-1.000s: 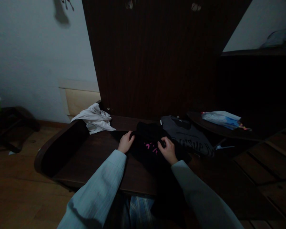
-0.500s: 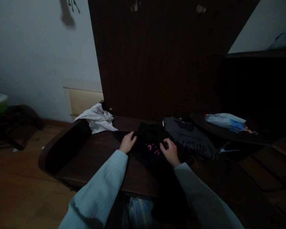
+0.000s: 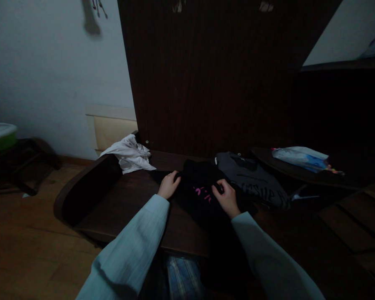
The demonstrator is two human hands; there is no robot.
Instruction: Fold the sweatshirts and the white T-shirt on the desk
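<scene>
A black garment with pink lettering (image 3: 199,191) lies on a dark wooden table (image 3: 128,200) in front of me. My left hand (image 3: 168,185) grips its left edge with curled fingers. My right hand (image 3: 227,197) pinches the cloth on the right side of the pink print. Both arms wear pale blue sleeves. Part of the garment hangs over the near table edge into shadow.
A crumpled white cloth (image 3: 129,156) lies at the table's back left corner. A grey printed T-shirt (image 3: 253,183) lies right of the black garment. A plastic bag (image 3: 301,157) rests on a dark shelf at right. A tall dark wooden panel (image 3: 212,75) stands behind.
Both hands stay on the black garment, with small shifts of the fingers. The view has drifted slightly, moving everything a little to the right.
</scene>
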